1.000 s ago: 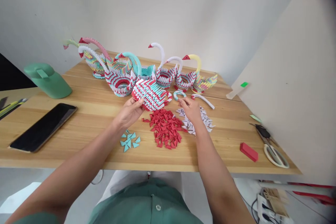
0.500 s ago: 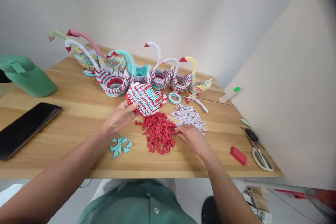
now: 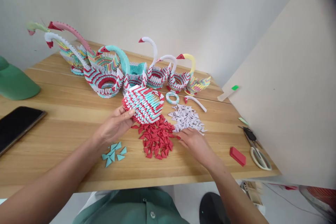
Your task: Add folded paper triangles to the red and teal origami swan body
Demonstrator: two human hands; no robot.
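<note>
Paper body (image 3: 143,105) stays clamped in your left hand (image 3: 117,124); your right hand (image 3: 194,143), its grip unclear, has moved from the ring (image 3: 172,103) to red triangles (image 3: 157,141).

Matt folded-paper swans (image 3: 106,80) on smooth wooden table (image 3: 65,119)

The wooden worktop (image 3: 199,164) bears a row of folded-paper swans (image 3: 106,82), a white-and-teal paper ring (image 3: 172,98), a white curved neck (image 3: 197,103), piles of red (image 3: 159,141), white (image 3: 187,117) and teal triangles (image 3: 112,153), scissors (image 3: 258,155), a red block (image 3: 237,156) and a smartphone (image 3: 19,124).
</note>
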